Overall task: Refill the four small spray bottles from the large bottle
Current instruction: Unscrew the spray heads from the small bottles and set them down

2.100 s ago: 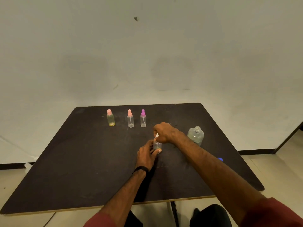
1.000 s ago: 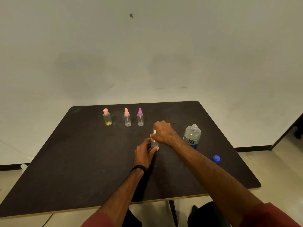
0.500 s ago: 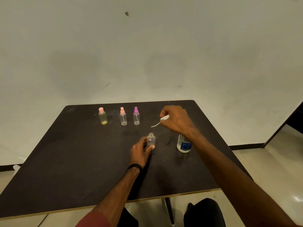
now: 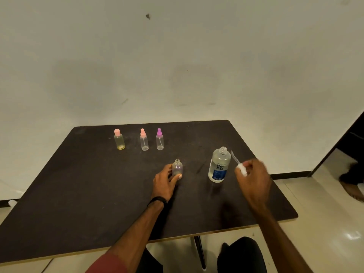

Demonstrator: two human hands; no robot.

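An uncapped small spray bottle [image 4: 177, 168] is held upright on the dark table [image 4: 78, 194] by the left hand [image 4: 165, 182]. Its white spray head [image 4: 241, 169], dip tube pointing up, is pinched in the right hand [image 4: 254, 179], just right of the open large bottle [image 4: 219, 165]. Three capped bottles [image 4: 144, 139] stand in a row behind.

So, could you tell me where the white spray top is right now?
The right hand holds the white spray top at the table's right side, just right of the large bottle.
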